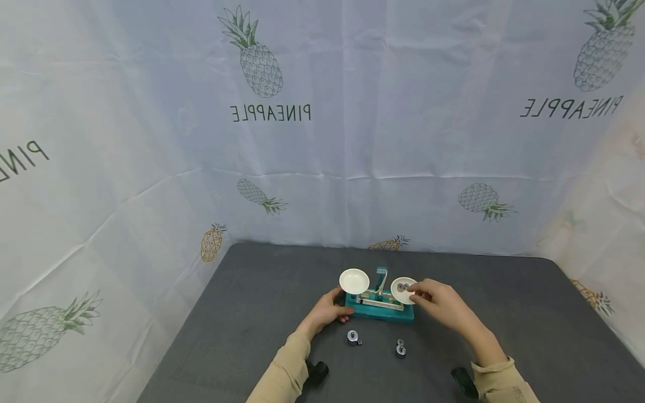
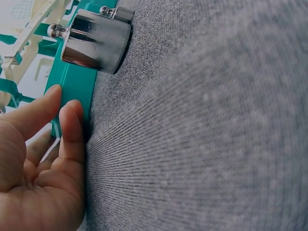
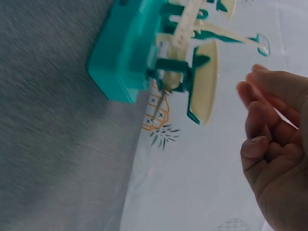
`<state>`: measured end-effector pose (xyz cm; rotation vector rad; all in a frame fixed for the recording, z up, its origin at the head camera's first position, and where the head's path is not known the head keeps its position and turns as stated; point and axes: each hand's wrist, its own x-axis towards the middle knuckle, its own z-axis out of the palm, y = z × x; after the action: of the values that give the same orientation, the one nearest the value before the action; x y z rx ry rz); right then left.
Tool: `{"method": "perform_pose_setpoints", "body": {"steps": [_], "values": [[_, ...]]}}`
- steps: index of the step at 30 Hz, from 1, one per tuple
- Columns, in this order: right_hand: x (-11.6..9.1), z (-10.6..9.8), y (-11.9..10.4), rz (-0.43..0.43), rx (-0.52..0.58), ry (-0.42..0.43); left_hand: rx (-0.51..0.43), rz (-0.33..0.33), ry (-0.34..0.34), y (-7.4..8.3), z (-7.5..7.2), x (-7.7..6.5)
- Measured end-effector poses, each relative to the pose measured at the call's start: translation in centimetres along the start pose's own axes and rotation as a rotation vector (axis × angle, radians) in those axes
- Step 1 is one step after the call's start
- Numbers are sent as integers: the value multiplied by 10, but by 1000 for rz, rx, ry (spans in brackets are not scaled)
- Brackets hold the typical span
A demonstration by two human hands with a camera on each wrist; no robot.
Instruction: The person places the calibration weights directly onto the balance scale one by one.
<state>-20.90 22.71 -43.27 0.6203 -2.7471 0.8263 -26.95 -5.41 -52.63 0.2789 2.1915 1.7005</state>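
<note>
A teal balance scale (image 1: 380, 310) stands on the table with two cream pans. My left hand (image 1: 327, 310) holds the left end of its base, and in the left wrist view the thumb and fingers (image 2: 72, 130) lie against the teal edge. Two small metal weights (image 1: 401, 287) sit in the right pan (image 1: 409, 298). Over that pan's right side is my right hand (image 1: 443, 302), fingers bent and thumb near the index finger; nothing shows between them. The right wrist view has this hand (image 3: 279, 130) apart from the pan (image 3: 204, 86). The left pan (image 1: 354, 281) holds nothing.
In front of the scale, a chrome weight (image 1: 352, 337) stands beside a tiny one (image 1: 360, 342). Further right is another pair, a larger weight (image 1: 400, 351) and a smaller one (image 1: 400, 341). A pineapple-print curtain (image 1: 373, 140) hangs behind the dark table (image 1: 282, 274).
</note>
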Motion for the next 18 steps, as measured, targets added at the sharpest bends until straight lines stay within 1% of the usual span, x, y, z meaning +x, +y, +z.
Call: {"method": "perform_pose_setpoints", "body": {"steps": [5, 9, 13, 18], "values": [[-12, 10, -2, -70, 46, 58, -2, -10, 4, 2, 0, -1], [-19, 16, -3, -98, 92, 58, 6, -2, 0, 2, 0, -2], [-26, 22, -2, -86, 144, 10, 6, 13, -10, -1, -1, -1], [-33, 28, 2, -57, 223, -84, -12, 20, -18, -2, -1, 0]]}}
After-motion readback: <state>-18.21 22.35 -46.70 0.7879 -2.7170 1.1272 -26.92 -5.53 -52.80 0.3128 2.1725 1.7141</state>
